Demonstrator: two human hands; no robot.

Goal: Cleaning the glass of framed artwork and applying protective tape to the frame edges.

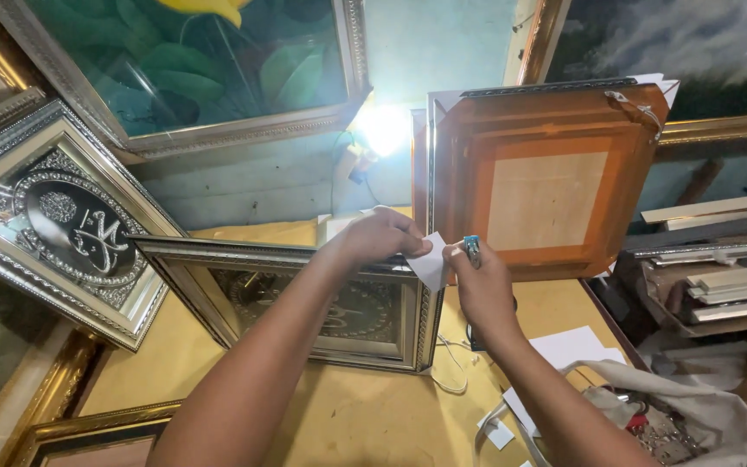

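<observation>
Both bare forearms reached forward and met above the silver frame (304,298). The left hand (379,238) curled, fingertips pinched together; the right hand (475,277) closed in a loose fist beside it.

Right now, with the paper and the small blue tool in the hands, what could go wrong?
The blue tool in the right hand sits close to the left hand on the white paper; a slip might nick the fingers. The lamp glares behind, possibly hiding the paper's edge.

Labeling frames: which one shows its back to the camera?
The orange-brown wooden frame standing upright at right, behind the hands; only its backing board and hanging wire show.
</observation>
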